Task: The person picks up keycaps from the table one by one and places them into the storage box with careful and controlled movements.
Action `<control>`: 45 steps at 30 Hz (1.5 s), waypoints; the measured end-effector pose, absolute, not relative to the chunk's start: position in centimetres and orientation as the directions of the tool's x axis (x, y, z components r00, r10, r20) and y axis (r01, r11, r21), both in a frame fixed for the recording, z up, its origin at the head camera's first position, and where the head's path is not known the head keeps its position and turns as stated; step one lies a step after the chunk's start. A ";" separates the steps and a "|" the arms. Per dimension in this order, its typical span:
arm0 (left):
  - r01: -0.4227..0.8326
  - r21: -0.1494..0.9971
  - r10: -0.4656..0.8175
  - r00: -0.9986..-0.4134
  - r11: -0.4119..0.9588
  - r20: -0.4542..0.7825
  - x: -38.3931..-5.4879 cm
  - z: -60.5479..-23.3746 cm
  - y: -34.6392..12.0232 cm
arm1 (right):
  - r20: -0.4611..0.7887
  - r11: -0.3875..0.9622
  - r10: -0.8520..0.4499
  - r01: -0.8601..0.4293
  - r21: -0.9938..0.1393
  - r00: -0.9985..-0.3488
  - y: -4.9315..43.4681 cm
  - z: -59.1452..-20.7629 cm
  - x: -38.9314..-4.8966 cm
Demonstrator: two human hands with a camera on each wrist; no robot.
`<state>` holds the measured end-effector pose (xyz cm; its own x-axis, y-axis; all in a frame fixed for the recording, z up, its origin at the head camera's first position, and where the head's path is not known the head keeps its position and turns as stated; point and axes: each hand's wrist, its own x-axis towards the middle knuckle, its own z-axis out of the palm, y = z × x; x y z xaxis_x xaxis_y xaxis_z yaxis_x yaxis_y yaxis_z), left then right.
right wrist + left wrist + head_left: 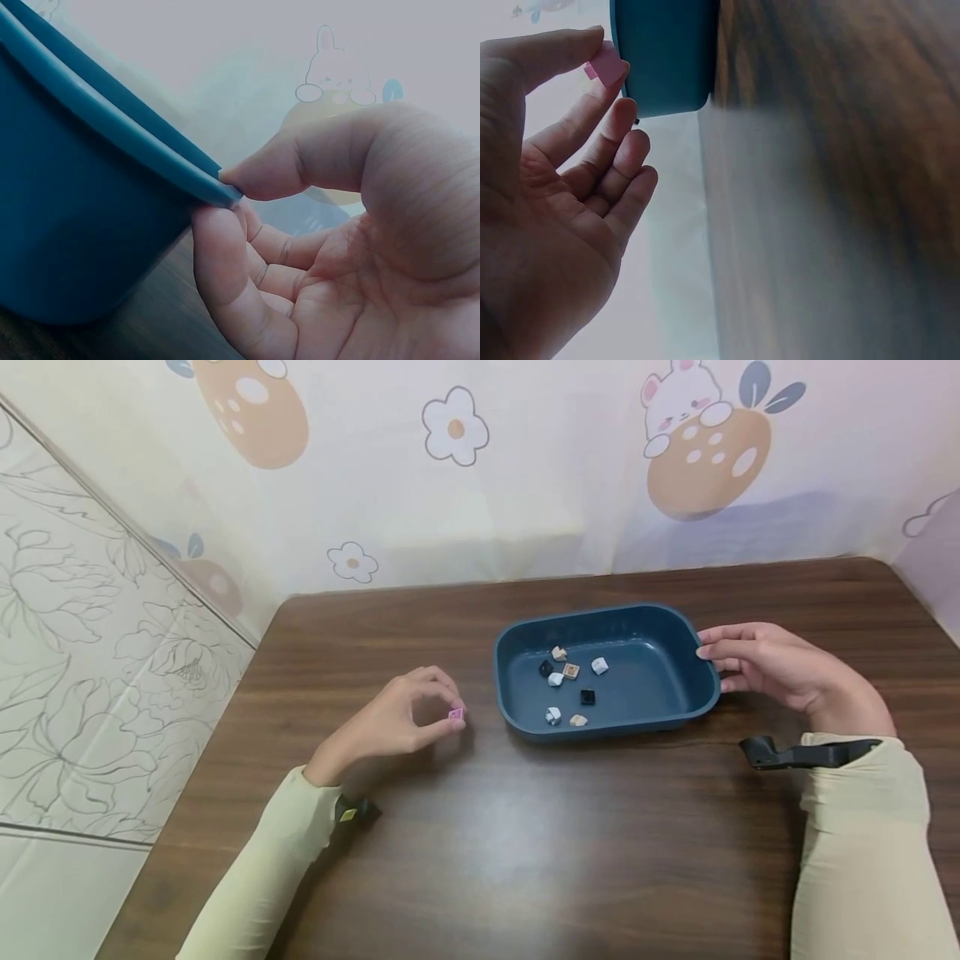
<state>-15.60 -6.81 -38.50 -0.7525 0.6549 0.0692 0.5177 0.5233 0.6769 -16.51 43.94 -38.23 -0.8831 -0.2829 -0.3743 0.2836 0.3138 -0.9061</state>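
My left hand (392, 717) pinches a small pink block (607, 66) between thumb and index fingertips, to the left of a dark blue tray (656, 722). Its other fingers are loosely bent in the left wrist view. At the tray's right end, my right hand (783, 667) grips the rim, thumb over the edge and fingers beneath it. Inside the tray lie several small pieces, among them a black one (587, 697), a white one (599, 666) and a beige one (558, 653). They are mostly gathered in its left half.
Tray and hands are over a dark brown wooden table (480, 852). Behind the table's far edge hangs a pale curtain (540, 468) printed with flowers and rabbits. A floral-patterned wall (97, 635) borders the left side. A black wrist mount (795, 753) sits at the right sleeve.
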 end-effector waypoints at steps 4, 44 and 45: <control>0.537 0.665 0.665 -0.743 0.520 0.080 -16.0 -38.2 -6.4 | -0.376 0.312 -0.275 0.287 -0.906 -0.885 43.9 -38.2 -16.4; 0.561 0.657 0.682 -0.725 0.504 0.095 -18.0 -37.0 -3.7 | -0.378 0.325 -0.268 0.286 -0.901 -0.886 43.7 -38.1 -16.5; 0.561 0.656 0.684 -0.724 0.505 0.093 -18.1 -37.0 -3.6 | -0.380 0.327 -0.266 0.288 -0.900 -0.886 43.7 -38.1 -16.4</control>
